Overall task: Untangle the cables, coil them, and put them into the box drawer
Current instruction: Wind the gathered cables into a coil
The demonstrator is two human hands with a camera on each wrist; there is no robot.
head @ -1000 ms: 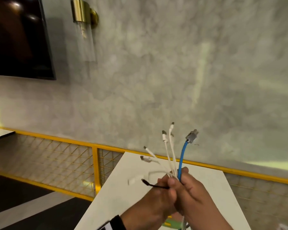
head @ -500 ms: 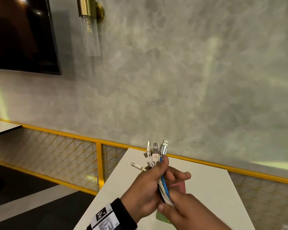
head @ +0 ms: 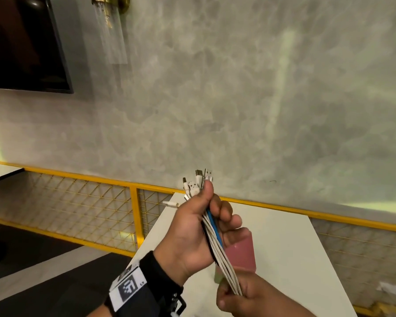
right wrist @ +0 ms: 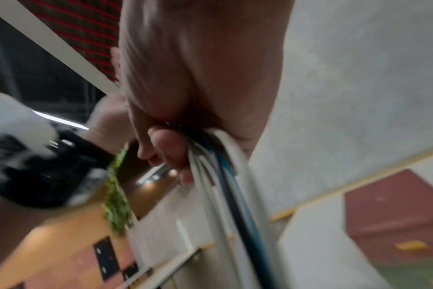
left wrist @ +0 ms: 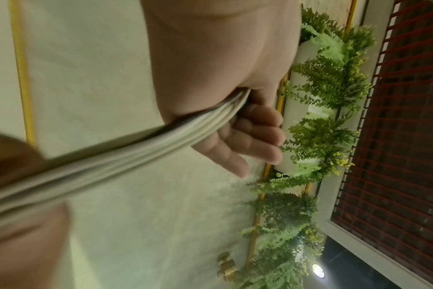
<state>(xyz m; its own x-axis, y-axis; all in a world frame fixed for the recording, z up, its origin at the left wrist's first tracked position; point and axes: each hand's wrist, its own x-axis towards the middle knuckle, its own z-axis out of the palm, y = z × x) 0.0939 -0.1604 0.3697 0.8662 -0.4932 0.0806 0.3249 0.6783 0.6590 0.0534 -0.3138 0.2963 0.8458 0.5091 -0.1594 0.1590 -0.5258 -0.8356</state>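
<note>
Cables: I see one bundle of cables, mostly white with a blue and a black strand, held taut in the air between both hands above the white table.
Left hand: my left hand is curled round the upper end, thumb pressed by the USB plugs that fan out above the fist.
Right hand: my right hand grips the lower end; in the blurred right wrist view the fingers look wrapped round the strands.
Box: a pink box stands on the table just behind the bundle, apart from it.
</note>
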